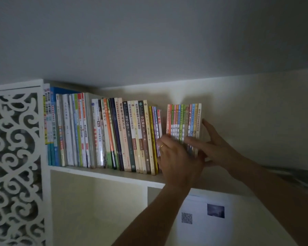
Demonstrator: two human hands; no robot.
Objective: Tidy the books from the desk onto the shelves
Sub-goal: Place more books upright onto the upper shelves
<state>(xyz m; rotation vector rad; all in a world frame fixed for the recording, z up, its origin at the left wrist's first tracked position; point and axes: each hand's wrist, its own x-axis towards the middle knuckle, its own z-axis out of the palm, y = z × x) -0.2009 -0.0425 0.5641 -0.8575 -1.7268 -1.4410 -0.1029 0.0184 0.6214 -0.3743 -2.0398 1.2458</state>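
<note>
Head view, only one available. Landmark: the long row of shelved books (103,134) standing on the top shelf (103,173).

Task item: a batch of thin colourful books (184,119), upright, spines out, just right of that row with a narrow gap between. It sits on the same shelf or just above it; the bottom edge is hidden behind the hands, can't tell which.

Left hand (176,157): at the row-side end of the batch, low down, fingers curled over the spines. Ring visible on one finger. Looks like it grips the batch, though contact on the far face is hidden.

Right hand (215,146): on the far side of the batch from the row, fingers straight, palm flat against the outer cover, thumb across the lower spines. Pressing, not curling round.

Handling, my read: a dozen or so slim paperbacks, each light and floppy, moderate weight as a block. Glossy covers, so they will slide against each other and fan out if side pressure drops. Hold by squeezing both end faces low down, as now; don't lift by the spines.

Next call: close the gap to the row, keeping the squeeze on.

Below the row: lower compartments, and a white sheet (206,221) with two dark printed patches. Left of the row: a white carved panel (14,157).
</note>
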